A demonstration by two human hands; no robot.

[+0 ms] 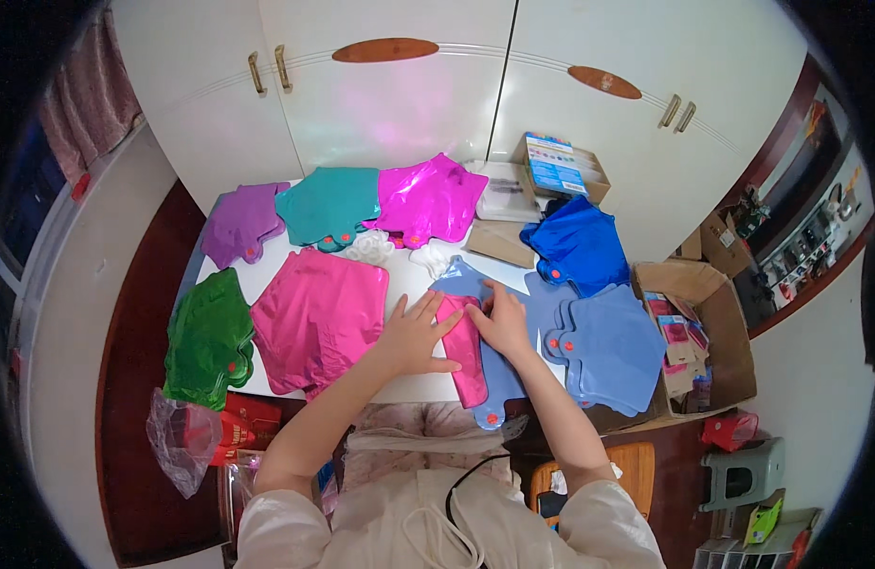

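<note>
A narrow folded piece of pink foil [466, 365], seemingly a flat foil balloon, lies on a grey-blue foil balloon [501, 384] with a red dot on its tab. My left hand [414, 337] is open, fingers spread, its fingertips touching the pink foil's left edge and its thumb over the white table. On the right side of the fold rests my right hand [504, 324], its thumb laid across the pink foil and its fingers slightly bent and apart. To the left lies a larger flat pink foil balloon [324, 318].
Flat foil balloons lie around the white table: green [208, 337], purple [245, 223], teal [328, 204], magenta [433, 199], blue [582, 245] and grey-blue [613, 346]. A cardboard box [731, 332] with small packets stands at right. White cabinets [390, 104] rise behind.
</note>
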